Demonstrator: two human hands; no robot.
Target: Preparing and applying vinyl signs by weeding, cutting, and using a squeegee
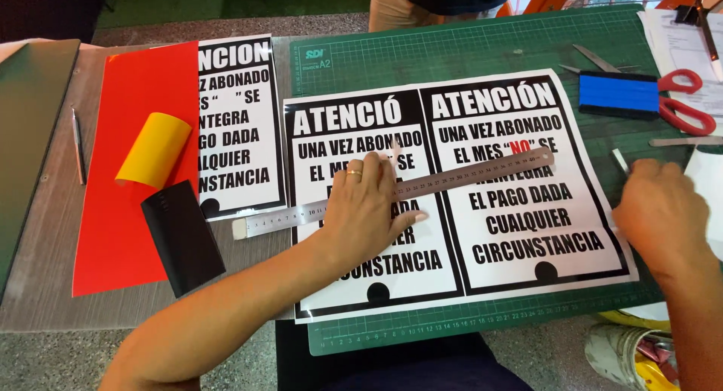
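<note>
Grey bench (45, 286) carries a green cutting mat (482, 48) on its right half; at far left a slim pen-like tool (77, 146) lies on bare bench beside a red sheet (113, 233); on the red sheet rest a yellow roll (154, 149) and a curled black sheet (182, 237); a printed black-and-white poster (239, 127) lies partly under the red sheet's right edge. On the mat, a double poster sheet (527, 225) lies flat; a steel ruler (467, 176) runs slantwise across it, its left end overhanging onto the bench. Left hand (361, 210) is spread flat, palm down, pressing the ruler near its middle; ring on one finger. Right hand (659, 214) sits at the sheet's right edge, closed around a thin blade-like tool (620, 161); grip detail hidden. Above it: blue squeegee (619, 92); red-handled scissors (678, 97) just behind, touching.
</note>
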